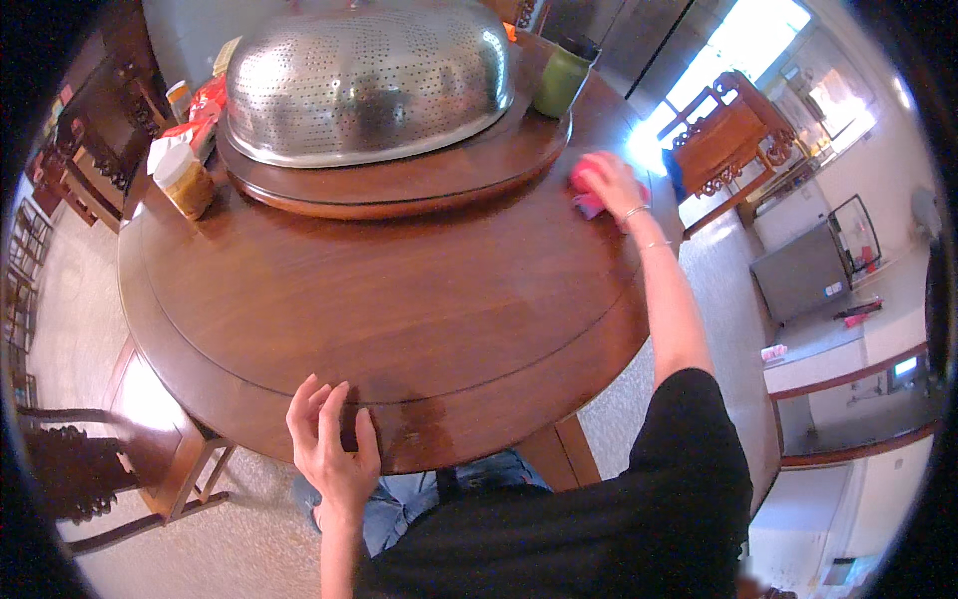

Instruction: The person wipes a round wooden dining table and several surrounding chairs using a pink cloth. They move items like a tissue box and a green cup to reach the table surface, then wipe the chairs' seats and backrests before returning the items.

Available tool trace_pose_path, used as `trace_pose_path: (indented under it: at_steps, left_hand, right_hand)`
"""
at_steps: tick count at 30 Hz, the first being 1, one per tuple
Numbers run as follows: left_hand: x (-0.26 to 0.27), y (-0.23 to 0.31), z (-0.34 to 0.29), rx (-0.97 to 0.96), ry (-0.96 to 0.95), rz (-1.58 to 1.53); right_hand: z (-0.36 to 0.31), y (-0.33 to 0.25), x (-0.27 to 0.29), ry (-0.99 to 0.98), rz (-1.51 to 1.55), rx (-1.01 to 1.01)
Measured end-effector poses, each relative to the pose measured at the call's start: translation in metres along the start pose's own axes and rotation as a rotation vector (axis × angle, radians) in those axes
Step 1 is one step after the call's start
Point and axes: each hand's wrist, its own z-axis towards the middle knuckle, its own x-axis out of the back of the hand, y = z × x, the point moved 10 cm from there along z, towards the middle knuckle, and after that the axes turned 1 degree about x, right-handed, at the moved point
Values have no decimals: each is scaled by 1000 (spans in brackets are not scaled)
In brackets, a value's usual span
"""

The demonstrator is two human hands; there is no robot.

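Note:
Out at the right side of the round brown wooden table (419, 290), my right hand (617, 190) is closed over a bunched pink-red cloth-like bundle (591, 170). A greyish-purple part of it shows below my fingers, against the tabletop; its full shape is hidden by the hand. My left hand (334, 449) is near the table's front edge, fingers apart and slightly curled, with nothing in it. I cannot tell whether its fingertips touch the wood.
A raised round wooden turntable (399, 200) bears a large perforated metal dome cover (369, 90) and a green container (562, 82). At the left are a white-lidded jar (184, 183) and a red packet (207, 100). Carved wooden chairs (733, 135) stand around the table.

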Motion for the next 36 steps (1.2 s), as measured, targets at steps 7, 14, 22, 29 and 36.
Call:
trace_pose_path:
  at_steps: [7,14,22,29,36]
  left_hand:
    - [7,-4,1,-5,48,2]
    - [11,4,-3,-125,136,-59]
    - [43,-7,-26,-260,385,-207]
    - [57,-56,-78,1,496,-174]
    - [58,-153,-176,351,436,86]
  right_hand:
    - [-72,121,43,-63,-458,-849]
    - [-146,-70,62,-60,-289,-184]
    - [-120,-340,29,-262,232,388]
    - [-131,-538,2,-379,492,962]
    - [-97,-678,-44,-227,611,1081]
